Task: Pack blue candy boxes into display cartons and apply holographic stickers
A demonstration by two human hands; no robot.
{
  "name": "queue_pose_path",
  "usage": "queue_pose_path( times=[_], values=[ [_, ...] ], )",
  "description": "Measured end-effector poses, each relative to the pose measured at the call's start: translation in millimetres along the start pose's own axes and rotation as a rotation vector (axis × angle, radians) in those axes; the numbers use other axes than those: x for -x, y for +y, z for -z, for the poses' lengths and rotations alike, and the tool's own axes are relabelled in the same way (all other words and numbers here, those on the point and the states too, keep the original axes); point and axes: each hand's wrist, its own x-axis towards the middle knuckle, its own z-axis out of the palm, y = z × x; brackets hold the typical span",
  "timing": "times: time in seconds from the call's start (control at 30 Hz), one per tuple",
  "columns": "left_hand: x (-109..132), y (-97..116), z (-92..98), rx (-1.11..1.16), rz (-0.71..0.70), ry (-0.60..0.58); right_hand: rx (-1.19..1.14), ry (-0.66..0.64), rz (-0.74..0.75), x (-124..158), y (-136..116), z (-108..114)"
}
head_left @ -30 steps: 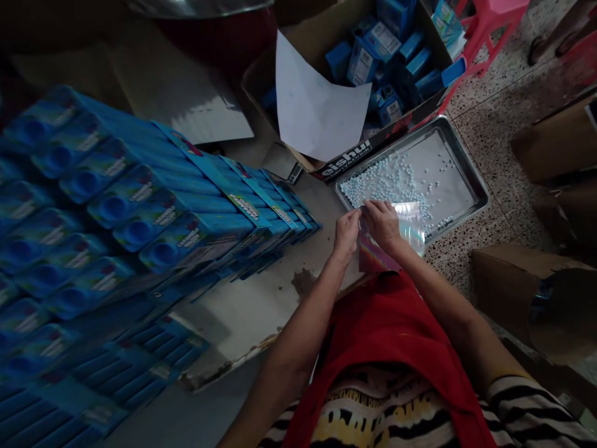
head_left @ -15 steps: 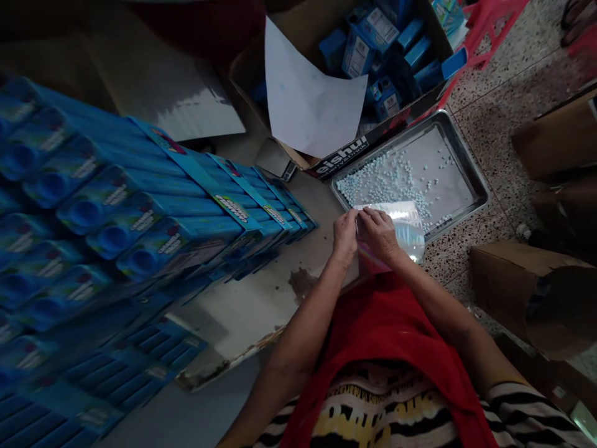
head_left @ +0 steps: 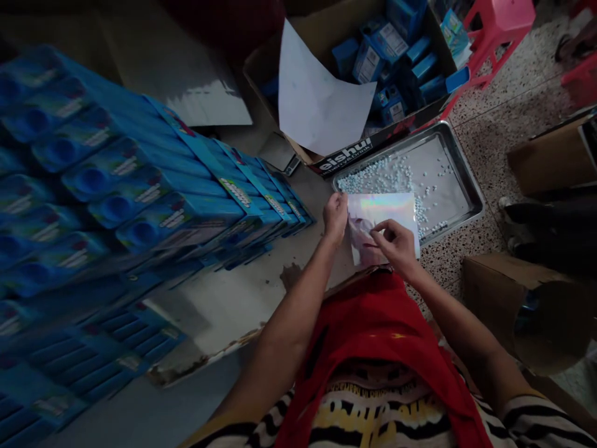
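Note:
A flat, shiny holographic pouch [head_left: 389,208] lies over the near edge of a metal tray [head_left: 476,214]. My left hand [head_left: 335,214] is closed on the pouch's left edge, thumb and fingers pinched together. My right hand [head_left: 395,241] is over the lower part of the pouch, its thumb and forefinger pressed together; whatever is between those fingertips is too small to tell. The pouch surface is creased beside the right fingertips. Behind it, many small pale blue pellets [head_left: 373,175] lie scattered on the tray.
On the left, blue printed boxes [head_left: 186,186] are stacked high. Behind the tray stands a carton [head_left: 321,167] holding blue boxes, a white sheet [head_left: 317,93] draped over its side. A pink stool [head_left: 506,31] and an open brown box [head_left: 489,280] stand to the right.
My hands were together at the pouch's edge; now they are apart, the right one moved right and nearer my body. The pouch has turned and lies more spread out.

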Motion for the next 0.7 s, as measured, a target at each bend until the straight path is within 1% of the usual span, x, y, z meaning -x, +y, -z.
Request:
queue_pose_path(
  times=[0.03,0.07,0.1,0.17,0.2,0.23,0.27,0.3,0.37,0.47,0.57,0.7],
  values=[
    [6,1,5.6,-0.002,-0.032,-0.006,-0.119,-0.036,-0.058,-1,-7,8],
    [15,2,11.4,0.005,-0.028,-0.037,-0.226,-0.078,-0.103,-3,-15,16],
    [25,4,17.1,0.025,0.017,-0.099,-0.315,-0.125,-0.136,-6,-23,23],
    [47,9,27.8,0.102,0.177,-0.281,-0.438,-0.192,-0.185,-10,-36,31],
    [57,12,33.0,0.153,0.250,-0.354,-0.473,-0.204,-0.204,-10,-43,32],
    [67,17,38.3,0.207,0.293,-0.396,-0.491,-0.202,-0.216,-9,-48,32],
    [77,22,43.8,0.262,0.302,-0.410,-0.498,-0.189,-0.224,-7,-53,30],
    [86,28,49.4,0.310,0.282,-0.409,-0.501,-0.170,-0.230,-4,-57,27],
    [103,40,60.6,0.365,0.193,-0.404,-0.505,-0.133,-0.248,3,-66,20],
    [123,56,75.5,0.312,0.061,-0.396,-0.525,-0.106,-0.282,16,-81,8],
    [133,68,89.1,0.240,0.016,-0.392,-0.545,-0.095,-0.299,29,-100,-1],
    [135,79,113.2,0.314,0.020,-0.355,-0.516,-0.061,-0.266,49,-129,-10]
  ],
)
